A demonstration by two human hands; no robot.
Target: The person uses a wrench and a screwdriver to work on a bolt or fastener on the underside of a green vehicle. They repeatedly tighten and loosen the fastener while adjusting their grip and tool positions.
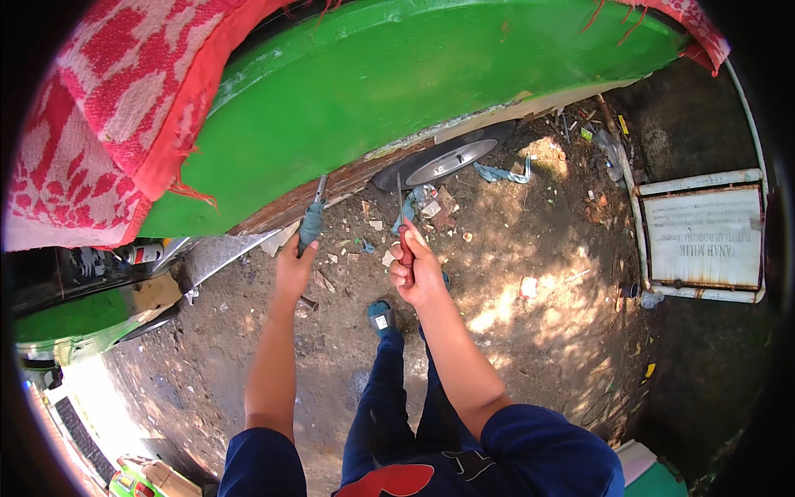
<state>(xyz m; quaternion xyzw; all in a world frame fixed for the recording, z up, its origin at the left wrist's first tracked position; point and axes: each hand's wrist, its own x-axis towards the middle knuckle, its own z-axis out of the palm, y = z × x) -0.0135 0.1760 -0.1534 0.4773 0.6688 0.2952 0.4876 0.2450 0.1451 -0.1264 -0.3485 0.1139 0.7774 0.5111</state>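
My left hand [291, 267] is closed around the lower end of a tool wrapped in grey-blue material [311, 225], with a short metal end pointing up and away. My right hand [424, 272] grips a thin-shafted tool by its red-brown handle [407, 250]; the narrow metal shaft points away from me, and its exact kind is unclear. Both tools are held apart, in front of a green vehicle body [356, 116]. Beyond the right-hand tool, a wheel with a silver rim [452, 161] shows under the body's lower edge.
A red and white patterned cloth [124, 108] hangs over the green body at the left. Litter and rags [418, 203] lie on the dirt ground [530, 331]. A white-framed sign [704, 236] stands at the right. Another green panel [74, 319] is at the left.
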